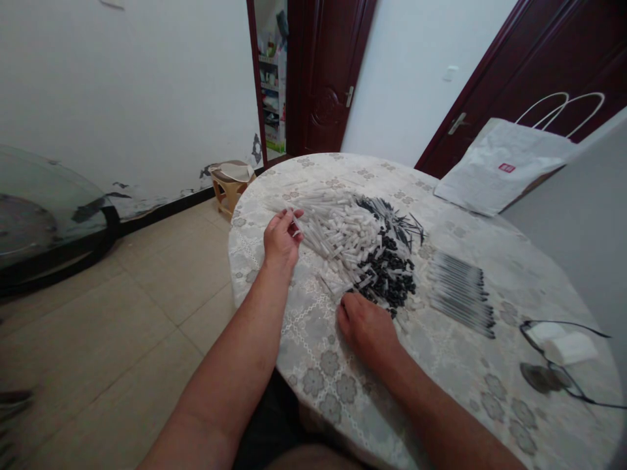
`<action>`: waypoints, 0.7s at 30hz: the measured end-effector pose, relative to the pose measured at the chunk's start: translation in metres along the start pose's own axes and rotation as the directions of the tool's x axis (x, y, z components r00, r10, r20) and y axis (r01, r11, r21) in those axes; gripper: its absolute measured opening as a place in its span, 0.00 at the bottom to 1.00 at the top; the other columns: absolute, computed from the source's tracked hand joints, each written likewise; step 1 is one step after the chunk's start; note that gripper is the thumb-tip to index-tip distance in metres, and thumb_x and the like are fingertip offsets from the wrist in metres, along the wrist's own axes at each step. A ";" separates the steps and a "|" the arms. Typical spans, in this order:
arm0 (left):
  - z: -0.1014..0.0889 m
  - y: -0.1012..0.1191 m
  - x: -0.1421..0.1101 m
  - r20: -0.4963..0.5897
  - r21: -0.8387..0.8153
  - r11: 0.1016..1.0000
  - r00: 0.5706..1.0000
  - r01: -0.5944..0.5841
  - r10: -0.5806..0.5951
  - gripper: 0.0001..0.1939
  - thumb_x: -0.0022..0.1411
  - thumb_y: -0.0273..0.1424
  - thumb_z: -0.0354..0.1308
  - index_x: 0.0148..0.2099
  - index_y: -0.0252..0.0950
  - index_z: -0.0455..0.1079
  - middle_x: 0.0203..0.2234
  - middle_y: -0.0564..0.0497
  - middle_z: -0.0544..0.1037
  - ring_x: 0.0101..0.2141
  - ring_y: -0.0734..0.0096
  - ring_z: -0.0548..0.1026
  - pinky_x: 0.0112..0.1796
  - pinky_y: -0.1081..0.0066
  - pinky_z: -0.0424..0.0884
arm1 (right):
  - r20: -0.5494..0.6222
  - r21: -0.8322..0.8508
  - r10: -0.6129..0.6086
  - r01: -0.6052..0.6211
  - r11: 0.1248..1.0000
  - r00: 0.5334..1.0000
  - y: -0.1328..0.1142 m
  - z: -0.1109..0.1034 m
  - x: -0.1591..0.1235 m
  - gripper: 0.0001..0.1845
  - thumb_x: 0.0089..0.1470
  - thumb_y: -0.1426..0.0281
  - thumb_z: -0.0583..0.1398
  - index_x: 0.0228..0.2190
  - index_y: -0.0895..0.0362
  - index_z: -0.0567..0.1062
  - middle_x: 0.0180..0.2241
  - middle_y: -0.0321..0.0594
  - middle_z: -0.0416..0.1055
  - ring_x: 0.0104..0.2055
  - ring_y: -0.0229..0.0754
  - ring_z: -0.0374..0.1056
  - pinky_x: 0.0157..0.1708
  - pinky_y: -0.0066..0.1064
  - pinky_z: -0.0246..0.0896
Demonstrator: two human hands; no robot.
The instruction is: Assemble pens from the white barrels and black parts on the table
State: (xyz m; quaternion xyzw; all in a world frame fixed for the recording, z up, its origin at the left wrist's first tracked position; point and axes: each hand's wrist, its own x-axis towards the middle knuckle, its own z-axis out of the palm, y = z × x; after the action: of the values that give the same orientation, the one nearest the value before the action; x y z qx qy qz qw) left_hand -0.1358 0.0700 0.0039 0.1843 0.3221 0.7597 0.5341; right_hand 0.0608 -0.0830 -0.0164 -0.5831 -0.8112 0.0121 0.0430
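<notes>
My left hand [284, 238] is at the left edge of a heap of clear pen barrels [316, 215], its fingers closed on what looks like one barrel. Curled fingers hide whatever my right hand [367, 326] may hold; it rests low over the cloth, just in front of the black pen caps [392, 277]. Short white pen parts [355, 225] lie in a pile between the barrels and the caps. Behind the caps are thin dark pen refills [399, 222]. To the right, several pens with black ends [460, 290] lie side by side in a row.
A patterned cloth covers the round table [333, 385]. Eyeglasses [553, 365] and a white roll [571, 347] lie at the right edge. A white paper bag [504, 166] stands at the back right. A stool [228, 186] is on the floor beyond the table's left side.
</notes>
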 end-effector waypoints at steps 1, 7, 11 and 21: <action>0.002 -0.002 -0.003 0.022 0.008 1.000 1.000 0.009 -0.009 0.13 0.52 0.31 0.68 0.40 0.36 0.71 0.34 0.50 0.81 0.23 0.78 0.70 0.20 0.77 0.60 | -0.029 0.011 -0.001 0.001 1.000 1.000 0.004 0.000 0.000 0.08 0.67 0.69 0.55 0.36 0.56 0.72 0.36 0.40 0.76 0.36 0.41 0.72 0.32 0.30 0.53; 0.011 -0.015 -0.020 0.154 0.107 0.989 0.981 0.099 -0.115 0.15 0.52 0.30 0.68 0.43 0.35 0.72 0.33 0.49 0.81 0.24 0.77 0.73 0.22 0.77 0.68 | -0.200 0.152 0.046 -0.016 0.988 0.979 0.026 -0.009 0.003 0.09 0.67 0.67 0.53 0.36 0.56 0.72 0.34 0.42 0.76 0.35 0.43 0.73 0.33 0.30 0.55; 0.017 -0.020 -0.030 0.230 0.144 0.979 0.958 0.142 -0.173 0.15 0.55 0.33 0.68 0.41 0.36 0.68 0.35 0.48 0.81 0.26 0.74 0.77 0.23 0.76 0.71 | -0.274 0.287 0.153 -0.071 0.955 0.949 0.042 -0.013 0.009 0.12 0.68 0.65 0.51 0.42 0.56 0.72 0.33 0.43 0.78 0.32 0.45 0.74 0.30 0.31 0.57; 0.024 -0.028 -0.043 0.309 0.223 0.964 0.928 0.141 -0.207 0.19 0.60 0.42 0.65 0.43 0.40 0.58 0.35 0.49 0.82 0.30 0.63 0.83 0.31 0.64 0.80 | -0.372 0.321 0.089 0.038 0.946 0.924 0.065 -0.014 0.014 0.13 0.69 0.64 0.50 0.44 0.56 0.71 0.34 0.44 0.80 0.32 0.45 0.77 0.30 0.30 0.59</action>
State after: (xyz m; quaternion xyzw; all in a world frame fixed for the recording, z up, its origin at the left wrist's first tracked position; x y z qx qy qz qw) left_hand -0.0855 0.0433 0.0050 0.3311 0.3171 0.6318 0.6250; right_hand 0.1189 -0.0494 -0.0067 -0.5698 -0.7666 0.0311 0.2944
